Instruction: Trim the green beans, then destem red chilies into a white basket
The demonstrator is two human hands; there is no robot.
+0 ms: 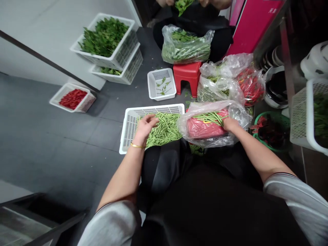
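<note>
Under my left fingers (151, 119), spread apart, lies a heap of green beans (164, 130) in a white plastic basket (153, 109) — my right fingers (227, 123) sit curled at a smaller bunch of beans (210, 118) on a clear plastic bag (239, 114), clamped or not I cannot tell.

The left forearm (122, 174) and right forearm (260, 152) reach forward and inward from grey sleeves (110, 225) with dark-striped edges. The left hand (145, 127) is held palm down, its fingers loosely spread and gently curved, with a thin gold bangle (137, 146) around the wrist. The right hand (230, 123) angles inward, its fingertips partly hidden from view.
</note>
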